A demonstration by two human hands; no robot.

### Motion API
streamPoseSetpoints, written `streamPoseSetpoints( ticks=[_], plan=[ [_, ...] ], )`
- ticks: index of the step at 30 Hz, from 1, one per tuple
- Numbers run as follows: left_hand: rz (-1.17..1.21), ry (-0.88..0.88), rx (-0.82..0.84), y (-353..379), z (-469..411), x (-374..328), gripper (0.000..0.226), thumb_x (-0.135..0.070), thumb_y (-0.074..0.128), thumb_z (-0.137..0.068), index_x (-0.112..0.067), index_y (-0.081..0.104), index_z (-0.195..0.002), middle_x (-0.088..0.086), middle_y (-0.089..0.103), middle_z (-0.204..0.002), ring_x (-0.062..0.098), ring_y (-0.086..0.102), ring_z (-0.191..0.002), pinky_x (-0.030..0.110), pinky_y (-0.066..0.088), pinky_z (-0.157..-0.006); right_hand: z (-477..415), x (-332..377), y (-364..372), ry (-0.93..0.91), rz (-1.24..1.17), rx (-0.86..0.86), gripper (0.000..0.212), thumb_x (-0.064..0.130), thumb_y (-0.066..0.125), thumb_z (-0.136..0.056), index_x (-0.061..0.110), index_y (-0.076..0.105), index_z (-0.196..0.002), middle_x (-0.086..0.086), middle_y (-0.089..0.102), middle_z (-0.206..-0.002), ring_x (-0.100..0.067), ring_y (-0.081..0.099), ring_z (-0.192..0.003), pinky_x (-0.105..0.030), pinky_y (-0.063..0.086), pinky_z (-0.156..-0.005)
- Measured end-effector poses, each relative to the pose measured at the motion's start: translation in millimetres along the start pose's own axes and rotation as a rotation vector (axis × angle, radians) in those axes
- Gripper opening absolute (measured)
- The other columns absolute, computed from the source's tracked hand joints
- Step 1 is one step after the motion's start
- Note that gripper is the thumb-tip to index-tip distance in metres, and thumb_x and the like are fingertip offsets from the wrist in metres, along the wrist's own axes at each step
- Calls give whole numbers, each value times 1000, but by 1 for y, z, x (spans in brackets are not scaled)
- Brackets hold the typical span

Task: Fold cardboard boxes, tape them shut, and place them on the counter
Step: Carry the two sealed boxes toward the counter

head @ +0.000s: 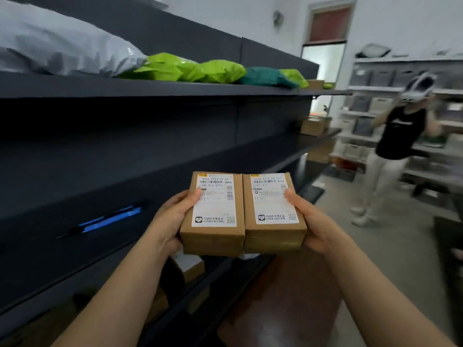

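Carrying two closed cardboard boxes, touching side by side, in the air in front of the dark shelving (pixel 125 176). Holding the left box (pixel 213 240) with the left grip (pixel 172 216): thumb lying on the white label (pixel 214 209), fingers curling around the outer side and under the bottom. Holding the right box (pixel 274 240) with the right grip (pixel 315 221) in the same way, thumb on top, fingers hidden underneath. Pressing both boxes toward each other and so carrying them as one block, level, labels up.

Judging the step: folding and taping probably being finished for these two, both looking closed and labelled, though not seeing any tape clearly. Placing being the step in hand. Not yet resting on any surface; hanging in front of the shelving, above a lower shelf with another small box (pixel 190 267) on it.

Next move probably calling for choosing a free place, keeping the inward pressure while lowering, setting both bottoms flat, and only then spreading the grips. Risking a slip of one box at the seam when loosening too early.

Also noticing green parcels (pixel 190 70) and a grey bag (pixel 50 41) on the upper shelf, and another person (pixel 398 131) standing well apart on the right, blurred.
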State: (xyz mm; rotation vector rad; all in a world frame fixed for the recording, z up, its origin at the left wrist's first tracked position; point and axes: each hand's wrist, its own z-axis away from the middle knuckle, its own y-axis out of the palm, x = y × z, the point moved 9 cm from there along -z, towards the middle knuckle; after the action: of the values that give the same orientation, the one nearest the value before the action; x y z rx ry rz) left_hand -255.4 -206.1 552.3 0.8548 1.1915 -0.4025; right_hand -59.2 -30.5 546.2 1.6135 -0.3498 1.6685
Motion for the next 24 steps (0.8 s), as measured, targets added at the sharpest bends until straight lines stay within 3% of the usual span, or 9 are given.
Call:
streamPoseSetpoints(
  ticks=[3,5,11,15,19,24],
  plan=[
    [-7,-71,133,68,-4,37,47,-29,72,-82,-16,60,-126,13,74,-105,31,72,-96,44,59,-79,47,10,-71,-29,12,-157,57,44,64,-80,12,59,-128,-14,70,-116,-31,67,-107,-44,51,-94],
    [5,-120,223,117,-3,60,43,-27,71,-84,-14,61,-125,15,73,-107,33,71,-99,43,61,-76,80,17,-115,-49,-7,-254,53,43,62,-83,11,61,-126,-14,71,-114,-31,68,-107,-45,50,-96],
    [15,-215,471,275,6,124,64,-27,77,-73,-11,55,-131,19,72,-109,35,70,-100,44,61,-73,181,46,-237,-116,-84,-491,48,39,59,-87,9,61,-124,-15,71,-113,-29,70,-102,-40,58,-84],
    [32,-283,624,391,29,168,62,-27,76,-70,-7,59,-126,19,72,-108,33,71,-96,39,61,-66,251,71,-319,-158,-134,-659,42,37,59,-90,8,64,-121,-17,72,-110,-30,72,-95,-40,61,-74],
    [36,-374,761,498,57,207,57,-31,75,-70,-10,63,-121,18,72,-109,34,70,-100,43,60,-76,318,100,-393,-230,-131,-820,41,39,58,-90,8,65,-116,-16,72,-108,-30,72,-94,-45,57,-86],
    [31,-430,893,604,87,241,43,-28,70,-81,-9,64,-119,18,72,-108,33,70,-99,43,61,-74,383,130,-462,-295,-153,-974,36,36,60,-91,8,66,-111,-17,74,-103,-29,74,-84,-45,59,-79]
  ],
)
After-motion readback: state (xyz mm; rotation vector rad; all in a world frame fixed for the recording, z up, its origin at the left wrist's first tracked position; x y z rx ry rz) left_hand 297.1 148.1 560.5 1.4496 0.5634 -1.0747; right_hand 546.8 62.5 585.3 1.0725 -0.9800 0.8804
